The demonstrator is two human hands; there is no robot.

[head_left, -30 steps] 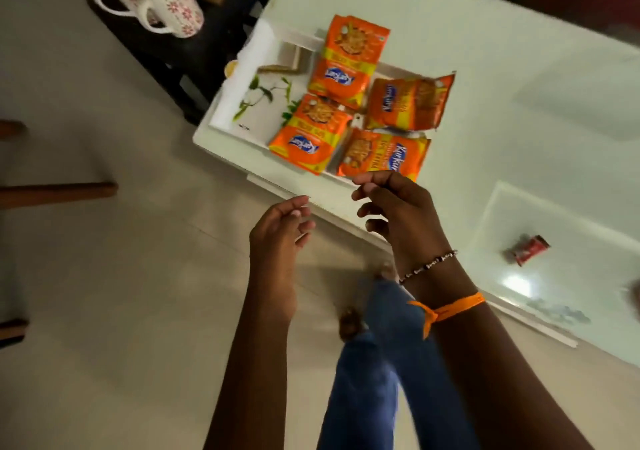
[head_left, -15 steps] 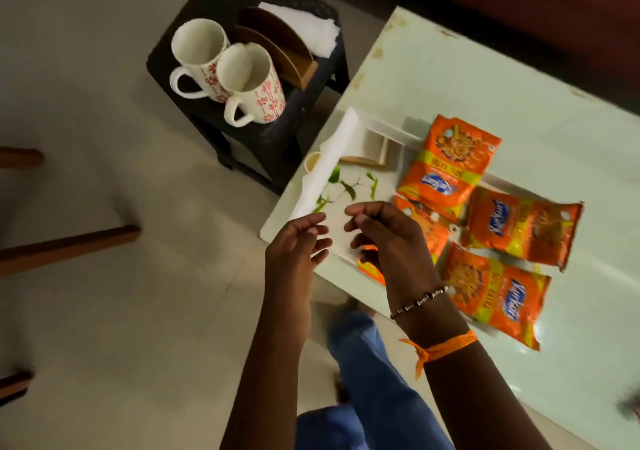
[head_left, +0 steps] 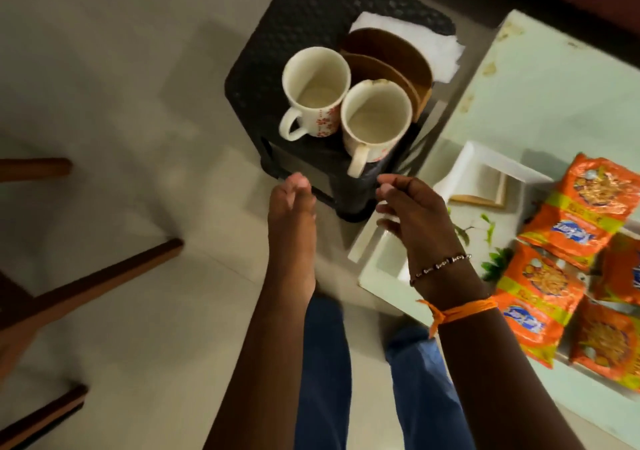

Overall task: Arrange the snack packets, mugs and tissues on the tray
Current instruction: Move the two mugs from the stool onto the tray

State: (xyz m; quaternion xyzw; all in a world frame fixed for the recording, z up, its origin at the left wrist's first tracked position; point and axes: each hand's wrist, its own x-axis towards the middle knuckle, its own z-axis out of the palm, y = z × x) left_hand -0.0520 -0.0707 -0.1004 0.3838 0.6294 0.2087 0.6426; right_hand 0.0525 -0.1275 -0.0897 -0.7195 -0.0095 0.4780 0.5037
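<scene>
- Both mugs (head_left: 346, 110) upright on black stool (head_left: 277, 51), just ahead of my hands, handles facing me.
- Right hand (head_left: 412, 214) nearest the closer handle, fingers loosely curled, empty.
- Left hand (head_left: 292, 207) fingers together, empty.

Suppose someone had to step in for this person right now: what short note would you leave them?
Left hand and right hand: both empty, held just short of the black stool.
Two mugs stand upright on the stool, with the tissues and a wooden holder behind them.
Done: orange snack packets lie on the white tray on the table.
Left: move the mugs and tissues onto the tray.
</scene>
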